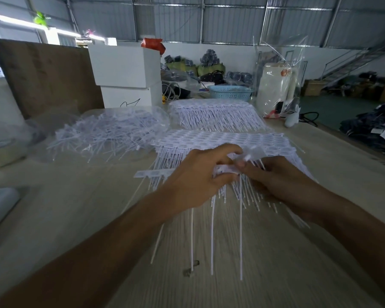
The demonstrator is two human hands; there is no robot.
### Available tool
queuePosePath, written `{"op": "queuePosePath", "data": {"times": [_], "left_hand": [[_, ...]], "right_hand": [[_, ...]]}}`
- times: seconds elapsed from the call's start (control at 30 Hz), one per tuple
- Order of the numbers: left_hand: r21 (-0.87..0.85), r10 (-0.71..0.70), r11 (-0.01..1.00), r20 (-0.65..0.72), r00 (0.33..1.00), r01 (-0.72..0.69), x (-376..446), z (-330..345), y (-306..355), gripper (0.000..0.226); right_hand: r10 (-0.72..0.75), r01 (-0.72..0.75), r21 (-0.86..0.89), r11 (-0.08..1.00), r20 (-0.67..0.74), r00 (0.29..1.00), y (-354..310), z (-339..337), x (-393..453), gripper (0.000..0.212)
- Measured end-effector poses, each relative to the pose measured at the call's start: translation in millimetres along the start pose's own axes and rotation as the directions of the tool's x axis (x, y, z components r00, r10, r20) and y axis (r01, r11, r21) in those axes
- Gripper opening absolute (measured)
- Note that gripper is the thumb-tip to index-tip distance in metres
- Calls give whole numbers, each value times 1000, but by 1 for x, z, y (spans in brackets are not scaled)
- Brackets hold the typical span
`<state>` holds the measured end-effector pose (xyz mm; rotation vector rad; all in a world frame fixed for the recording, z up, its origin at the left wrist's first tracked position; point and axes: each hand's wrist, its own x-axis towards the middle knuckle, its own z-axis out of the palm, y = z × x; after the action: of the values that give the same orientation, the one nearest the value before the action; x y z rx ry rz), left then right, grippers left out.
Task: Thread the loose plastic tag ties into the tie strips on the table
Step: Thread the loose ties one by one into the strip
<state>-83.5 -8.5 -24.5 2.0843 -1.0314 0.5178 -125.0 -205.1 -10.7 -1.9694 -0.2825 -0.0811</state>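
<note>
A white tie strip (151, 173) lies across the table's middle, its thin tails pointing toward me. My left hand (196, 176) pinches the strip's head end between thumb and fingers. My right hand (282, 181) meets it from the right, fingertips pinching a loose tag tie (249, 157) at the same spot. Several long white ties (212, 236) trail from under my hands toward the near edge. A layered stack of tie strips (220, 140) sits just behind my hands. A pile of loose tag ties (107, 134) lies on clear plastic at the left. The image is blurred.
A second stack of strips (213, 114) lies farther back. White boxes (125, 72), a brown board (47, 74), a blue basket (231, 92) and a white appliance in a plastic bag (276, 87) line the far side. The wooden table (76, 218) drops off at the right.
</note>
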Motion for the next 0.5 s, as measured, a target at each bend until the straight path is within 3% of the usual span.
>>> {"op": "queuePosePath", "data": {"times": [0.17, 0.23, 0.33, 0.4, 0.43, 0.5], "left_hand": [[-171, -54, 983, 115, 992, 73, 2, -8, 3, 33], [-121, -47, 990, 182, 982, 70, 1, -17, -2, 29], [54, -14, 999, 150, 989, 6, 1, -20, -8, 24], [144, 30, 988, 136, 990, -50, 1, -17, -8, 20], [170, 54, 982, 141, 988, -78, 1, -16, -9, 20], [126, 48, 990, 160, 986, -68, 1, -14, -10, 20]], "right_hand": [[52, -60, 140, 988, 61, 997, 1, -3, 1, 38], [93, -95, 217, 972, 19, 995, 0, -8, 3, 37], [116, -125, 287, 950, 47, 992, 0, -7, 2, 23], [102, -122, 321, 939, 78, 992, -1, -6, 1, 29], [60, -74, 266, 961, 58, 996, -3, -5, -1, 31], [-174, 169, -152, 974, -20, 985, -3, -6, -4, 27]]}}
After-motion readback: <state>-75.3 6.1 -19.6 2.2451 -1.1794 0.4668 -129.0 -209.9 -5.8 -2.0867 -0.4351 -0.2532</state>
